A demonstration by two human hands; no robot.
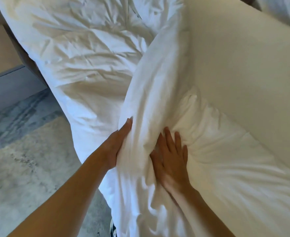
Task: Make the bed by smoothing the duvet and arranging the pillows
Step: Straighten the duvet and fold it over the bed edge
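A white duvet [82, 62] lies crumpled over the left side of the bed, with a thick raised fold [151, 93] running up the middle. My left hand [118, 144] presses flat against the left side of that fold; its fingertips are hidden in the cloth. My right hand [171, 156] lies flat with straight fingers on the right side of the fold, where the cloth creases. To the right stretches the smooth fitted sheet [243, 69]. A white pillow [284, 9] shows partly at the top right corner.
The duvet hangs over the bed's left edge toward a grey patterned floor [21, 117] and a beige rug [26, 168]. A wall or panel [4, 45] stands at the far left. A shoe tip [112, 226] shows by the bed's lower edge.
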